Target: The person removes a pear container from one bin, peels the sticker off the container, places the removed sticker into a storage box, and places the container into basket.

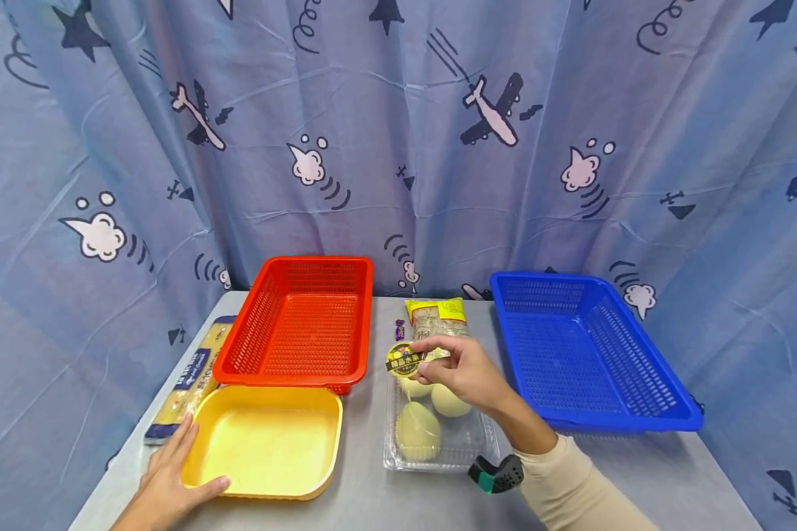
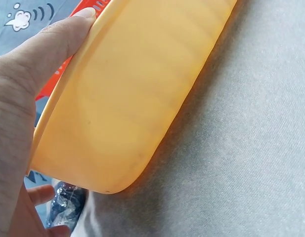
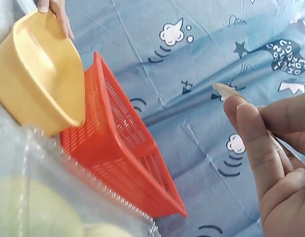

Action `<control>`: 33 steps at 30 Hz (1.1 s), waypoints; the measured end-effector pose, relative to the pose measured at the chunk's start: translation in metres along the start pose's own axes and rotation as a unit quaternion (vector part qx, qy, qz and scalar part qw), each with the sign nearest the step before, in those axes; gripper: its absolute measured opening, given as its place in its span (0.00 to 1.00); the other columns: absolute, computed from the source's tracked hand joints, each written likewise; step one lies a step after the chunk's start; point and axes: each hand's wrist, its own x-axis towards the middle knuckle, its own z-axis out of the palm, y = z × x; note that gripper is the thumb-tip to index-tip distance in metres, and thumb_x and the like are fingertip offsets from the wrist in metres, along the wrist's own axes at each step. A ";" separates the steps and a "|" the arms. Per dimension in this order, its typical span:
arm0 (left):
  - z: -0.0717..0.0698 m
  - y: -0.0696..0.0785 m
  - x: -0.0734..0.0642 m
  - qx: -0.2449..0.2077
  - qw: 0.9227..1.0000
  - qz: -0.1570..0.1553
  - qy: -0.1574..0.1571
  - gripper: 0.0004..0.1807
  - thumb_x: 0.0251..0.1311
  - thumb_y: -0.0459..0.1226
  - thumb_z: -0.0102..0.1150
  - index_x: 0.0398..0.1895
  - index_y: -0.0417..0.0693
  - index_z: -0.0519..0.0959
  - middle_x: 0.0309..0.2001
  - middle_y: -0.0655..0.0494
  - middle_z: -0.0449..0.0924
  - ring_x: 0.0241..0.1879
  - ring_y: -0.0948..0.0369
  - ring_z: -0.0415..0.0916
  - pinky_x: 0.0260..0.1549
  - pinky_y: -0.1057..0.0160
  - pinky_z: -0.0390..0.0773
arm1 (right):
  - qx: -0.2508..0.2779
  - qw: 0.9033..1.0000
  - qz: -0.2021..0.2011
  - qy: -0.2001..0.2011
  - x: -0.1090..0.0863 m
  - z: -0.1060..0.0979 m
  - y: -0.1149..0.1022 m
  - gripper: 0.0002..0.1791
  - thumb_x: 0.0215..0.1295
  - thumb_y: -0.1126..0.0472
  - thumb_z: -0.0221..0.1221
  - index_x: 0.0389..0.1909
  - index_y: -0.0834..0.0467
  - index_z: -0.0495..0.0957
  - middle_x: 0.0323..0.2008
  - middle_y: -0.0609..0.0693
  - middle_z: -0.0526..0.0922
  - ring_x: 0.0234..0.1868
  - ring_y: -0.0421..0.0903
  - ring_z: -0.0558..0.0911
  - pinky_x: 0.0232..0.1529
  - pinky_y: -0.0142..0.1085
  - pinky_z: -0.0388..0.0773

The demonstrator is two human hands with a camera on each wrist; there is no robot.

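My right hand pinches a round black-and-yellow label sticker between thumb and fingertips, above a clear plastic box of pale yellow-green round fruit. From the right wrist, the sticker shows only as a thin pale edge at the fingertips, apart from the box. At the near left corner of a yellow plastic basin lies my left hand, its thumb on the near rim and its straight fingers along the left side. In the left wrist view, the thumb touches the basin's rim.
Behind the basin stands a red basket; a blue basket is at the right. A long yellow-and-blue package lies at the left edge. Beyond the fruit box are a yellow-topped packet and a small purple-wrapped sweet.
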 end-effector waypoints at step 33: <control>-0.001 0.001 0.001 0.001 1.000 -0.008 -0.007 0.62 0.50 0.61 0.65 0.74 0.32 0.44 0.74 0.36 0.35 0.60 0.27 0.47 0.49 0.22 0.52 | 0.097 0.992 -0.060 -0.060 0.040 0.078 -0.018 0.14 0.60 0.79 0.57 0.48 0.78 0.74 0.39 0.66 0.81 0.31 0.46 0.85 0.39 0.50 0.80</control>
